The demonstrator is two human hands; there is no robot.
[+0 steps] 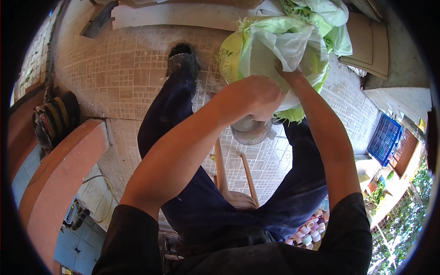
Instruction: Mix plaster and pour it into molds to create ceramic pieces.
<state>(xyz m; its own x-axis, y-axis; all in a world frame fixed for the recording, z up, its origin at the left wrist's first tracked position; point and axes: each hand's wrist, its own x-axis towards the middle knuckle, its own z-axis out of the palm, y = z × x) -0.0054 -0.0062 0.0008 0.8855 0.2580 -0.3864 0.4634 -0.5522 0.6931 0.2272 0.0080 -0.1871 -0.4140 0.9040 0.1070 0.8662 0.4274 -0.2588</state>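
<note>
Seen from above, standing on a tiled floor, legs in dark trousers, one boot planted ahead.

Left hand curled into a fist, fingers pressed together, apparently around the top of a grey metal bucket or its handle; exactly what is pinched hidden under the knuckles. Bucket hanging just below that fist, between the knees, mouth turned away, so contents not visible.

Right hand raised higher, pushed into the lower side of a large woven sack, yellow-green and white with a clear plastic liner; fingers buried in the folds, so grip state impossible to tell. Sack tilted down toward the bucket, likely held that way to bring its opening over the bucket. Sack bulging, evidently still holding something; the material itself not visible.

Behind the legs, a wooden stool with slanting legs. Near the floor's right edge, a blue plastic crate, contents not discernible. Along the far edge, flat boards. At the left, an orange curved wall.
</note>
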